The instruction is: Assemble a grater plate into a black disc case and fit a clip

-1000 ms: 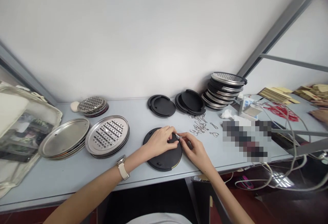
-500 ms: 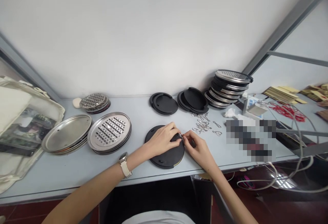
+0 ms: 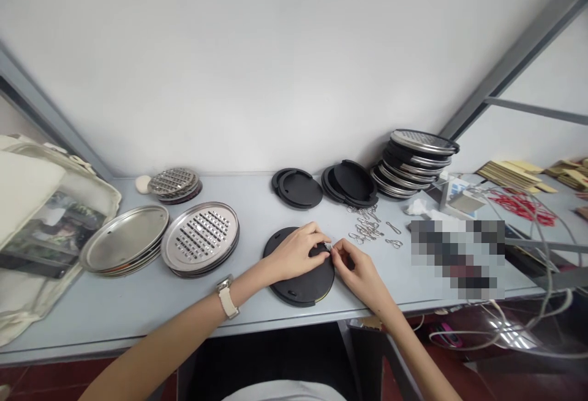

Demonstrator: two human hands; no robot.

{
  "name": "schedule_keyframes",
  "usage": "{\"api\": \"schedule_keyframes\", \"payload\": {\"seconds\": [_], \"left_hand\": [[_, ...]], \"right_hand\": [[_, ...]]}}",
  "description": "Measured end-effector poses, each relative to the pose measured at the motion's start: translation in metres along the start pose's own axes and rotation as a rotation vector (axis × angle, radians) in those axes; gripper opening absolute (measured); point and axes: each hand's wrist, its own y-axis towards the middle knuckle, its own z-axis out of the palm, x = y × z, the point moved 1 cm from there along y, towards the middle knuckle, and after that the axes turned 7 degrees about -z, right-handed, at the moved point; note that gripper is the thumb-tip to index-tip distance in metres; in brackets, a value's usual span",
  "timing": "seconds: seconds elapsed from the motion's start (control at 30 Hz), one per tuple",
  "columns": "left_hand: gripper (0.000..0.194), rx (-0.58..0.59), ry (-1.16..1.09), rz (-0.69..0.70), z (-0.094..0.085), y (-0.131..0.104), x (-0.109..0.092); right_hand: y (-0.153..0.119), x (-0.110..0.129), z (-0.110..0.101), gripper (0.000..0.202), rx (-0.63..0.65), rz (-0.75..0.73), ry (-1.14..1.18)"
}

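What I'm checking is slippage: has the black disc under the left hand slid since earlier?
No. Against the larger grater stack, the black disc keeps its place; only the camera view shifted.

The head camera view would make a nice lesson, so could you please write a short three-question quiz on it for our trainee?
1. Multiple choice: what is directly under the left hand?
A) a perforated metal plate
B) a black disc
C) a bundle of red strands
2. True or false: a watch with a pale strap is on the left wrist.
3. Short answer: what small loose things are scattered on the table just beyond the right hand?

Key: 1. B. 2. True. 3. Small metal clips.
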Motion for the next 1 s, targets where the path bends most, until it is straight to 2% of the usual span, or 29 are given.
{"api": "schedule_keyframes", "payload": {"seconds": [0.37, 0.73, 1.0], "left_hand": [[0.022, -0.040, -0.012, 0.017, -0.0012, 0.0015, 0.0004], [0.022, -0.038, -0.025, 0.018, 0.0014, 0.0013, 0.0041], [0.024, -0.027, -0.026, 0.034, 0.0012, 0.0011, 0.0068]], "right_hand": [[0.0009, 0.0017, 0.0013, 0.021, 0.028, -0.023, -0.034], [-0.0007, 0.0008, 0.0023, 0.027, 0.033, -0.072, -0.152], [-0.0015, -0.0003, 0.0023, 0.024, 0.073, -0.087, -0.211]]}}
